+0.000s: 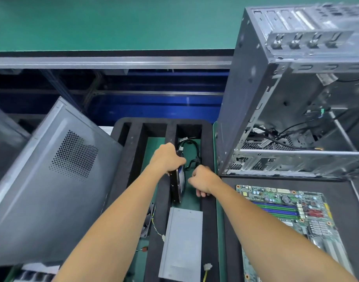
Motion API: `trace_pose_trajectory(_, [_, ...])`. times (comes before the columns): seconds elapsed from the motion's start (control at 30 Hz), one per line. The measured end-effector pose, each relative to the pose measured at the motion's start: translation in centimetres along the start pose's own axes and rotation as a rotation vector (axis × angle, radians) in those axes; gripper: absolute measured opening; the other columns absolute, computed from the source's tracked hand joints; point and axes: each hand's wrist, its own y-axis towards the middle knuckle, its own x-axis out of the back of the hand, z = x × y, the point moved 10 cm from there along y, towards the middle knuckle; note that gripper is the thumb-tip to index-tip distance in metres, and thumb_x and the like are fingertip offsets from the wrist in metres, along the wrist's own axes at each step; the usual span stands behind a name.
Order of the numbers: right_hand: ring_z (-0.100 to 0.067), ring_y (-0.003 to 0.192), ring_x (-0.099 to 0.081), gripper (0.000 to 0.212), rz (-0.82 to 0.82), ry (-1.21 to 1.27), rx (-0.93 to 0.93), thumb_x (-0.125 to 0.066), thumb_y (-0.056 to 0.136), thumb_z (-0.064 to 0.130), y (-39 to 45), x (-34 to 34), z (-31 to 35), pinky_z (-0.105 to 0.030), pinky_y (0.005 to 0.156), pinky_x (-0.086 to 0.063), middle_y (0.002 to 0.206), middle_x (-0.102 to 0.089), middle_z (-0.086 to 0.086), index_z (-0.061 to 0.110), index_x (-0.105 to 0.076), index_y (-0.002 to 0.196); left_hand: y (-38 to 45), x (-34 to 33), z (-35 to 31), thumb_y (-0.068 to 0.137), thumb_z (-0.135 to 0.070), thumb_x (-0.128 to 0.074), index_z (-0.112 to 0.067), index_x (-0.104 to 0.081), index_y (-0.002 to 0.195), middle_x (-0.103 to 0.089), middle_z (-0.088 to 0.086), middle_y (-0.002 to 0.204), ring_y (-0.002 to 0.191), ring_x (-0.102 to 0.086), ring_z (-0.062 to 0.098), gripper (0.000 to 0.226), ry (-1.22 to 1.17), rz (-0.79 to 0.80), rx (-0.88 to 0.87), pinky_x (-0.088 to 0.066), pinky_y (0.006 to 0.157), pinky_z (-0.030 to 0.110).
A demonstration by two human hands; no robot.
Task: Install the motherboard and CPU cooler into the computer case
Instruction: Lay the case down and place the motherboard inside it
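The motherboard (pixel 284 212) lies flat on the dark mat at the bench's near right corner, its long axis running away from the person toward the open computer case (pixel 286 110) standing just beyond it. Both hands are off to its left, over the black foam tray (pixel 132 143). The right hand (pixel 202 180) is the nearer one, fingers curled knuckles-up at the tray's right rail; I cannot tell whether it holds anything. The left hand (pixel 166 157) grips a hard drive (pixel 177 186) stood on edge in a slot. Both arms are stretched well forward.
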Motion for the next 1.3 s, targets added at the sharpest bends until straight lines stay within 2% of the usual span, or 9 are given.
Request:
trace_pose_trajectory(0.27, [-0.018, 0.027, -0.045, 0.011, 0.001, 0.010, -0.041, -0.057, 0.079, 0.012, -0.1, 0.2, 0.0, -0.020, 0.034, -0.037, 0.047, -0.058, -0.010, 0.001, -0.057, 0.082, -4.1, -5.1, -0.7, 0.062, -0.012, -0.072, -0.004, -0.056, 0.068, -0.063, 0.009, 0.052, 0.049, -0.068, 0.027, 0.020, 0.004, 0.411, 0.065, -0.058, 0.050, 0.034])
trace_pose_trajectory(0.4, [-0.018, 0.026, -0.044, 0.015, -0.041, 0.038, -0.008, -0.043, 0.081, 0.002, -0.4, 0.8, 0.4, -0.021, 0.033, -0.038, 0.044, -0.055, -0.011, 0.001, -0.057, 0.075, -5.1, -6.7, -0.2, 0.063, -0.017, -0.079, -0.007, -0.054, 0.070, -0.063, 0.004, 0.053, 0.049, -0.068, 0.022, 0.027, -0.052, 0.434, 0.079, -0.058, 0.052, 0.029])
trace_pose_trajectory(0.47, [-0.018, 0.027, -0.044, 0.029, -0.130, 0.112, 0.034, -0.032, 0.096, 0.016, -0.6, 1.4, 0.6, -0.024, 0.038, -0.040, 0.046, -0.052, -0.011, 0.007, -0.048, 0.073, -5.6, -7.3, 0.1, 0.065, -0.019, -0.082, -0.008, -0.052, 0.075, -0.064, 0.006, 0.066, 0.051, -0.069, 0.021, 0.034, -0.083, 0.480, 0.089, -0.058, 0.054, 0.028])
trace_pose_trajectory(0.6, [-0.015, 0.029, -0.043, 0.054, -0.218, 0.211, 0.041, -0.021, 0.099, 0.051, -0.8, 2.1, 0.1, -0.025, 0.045, -0.036, 0.045, -0.052, -0.005, 0.011, -0.053, 0.085, -5.9, -7.1, 0.4, 0.072, -0.031, -0.081, -0.010, -0.046, 0.074, -0.062, 0.003, 0.067, 0.047, -0.066, 0.013, 0.041, -0.091, 0.482, 0.029, -0.050, 0.046, 0.019])
trace_pose_trajectory(0.7, [-0.014, 0.027, -0.041, 0.050, -0.232, 0.218, 0.043, -0.038, 0.096, 0.056, -0.7, 2.3, 0.0, -0.022, 0.040, -0.034, 0.048, -0.048, -0.005, 0.010, -0.052, 0.082, -6.2, -6.1, 0.8, 0.087, -0.041, -0.063, -0.010, -0.050, 0.075, -0.068, 0.006, 0.073, 0.063, -0.071, 0.017, 0.035, -0.090, 0.480, -0.034, -0.056, 0.064, 0.025])
trace_pose_trajectory(0.83, [-0.019, 0.037, -0.036, 0.038, -0.221, 0.228, 0.022, -0.051, 0.092, 0.043, -1.0, 2.3, 0.4, -0.025, 0.046, -0.027, 0.053, -0.033, -0.004, 0.016, -0.037, 0.070, -5.0, -0.2, 4.0, 0.087, -0.005, -0.044, -0.005, -0.061, 0.087, -0.069, 0.017, 0.101, 0.081, -0.063, 0.024, 0.017, 0.033, 0.176, -0.086, -0.056, 0.080, 0.036])
trace_pose_trajectory(0.97, [-0.022, 0.054, -0.043, 0.030, -0.379, -0.075, -0.003, -0.049, 0.085, 0.023, -2.0, 3.2, 1.9, -0.025, 0.050, -0.026, 0.061, -0.044, -0.004, 0.011, -0.037, 0.060, -7.2, -2.1, 9.2, 0.072, -0.009, -0.064, -0.020, -0.044, 0.130, -0.045, 0.005, 0.131, 0.112, -0.047, 0.024, 0.062, 0.453, 0.476, -0.111, -0.046, 0.089, 0.037])
trace_pose_trajectory(1.07, [-0.019, 0.050, -0.043, 0.025, -0.515, -0.463, 0.047, -0.049, 0.081, 0.017, -3.4, 3.5, 5.2, -0.023, 0.049, -0.026, 0.058, -0.046, -0.002, 0.012, -0.043, 0.058, -9.3, -4.8, 12.1, 0.055, -0.039, -0.087, -0.027, -0.017, 0.147, -0.029, 0.002, 0.141, 0.131, -0.032, 0.027, 0.116, 0.712, 0.651, -0.095, -0.040, 0.100, 0.047])
trace_pose_trajectory(1.3, [-0.020, 0.058, -0.046, 0.019, -0.589, -0.660, 0.127, -0.045, 0.087, 0.014, -4.1, 2.8, 8.7, -0.026, 0.054, -0.028, 0.074, -0.054, -0.004, 0.010, -0.051, 0.070, -10.4, -6.1, 12.0, 0.046, -0.057, -0.086, -0.018, -0.029, 0.132, -0.039, 0.001, 0.125, 0.119, -0.039, 0.024, 0.111, 0.821, 0.476, -0.269, -0.026, 0.102, 0.046])
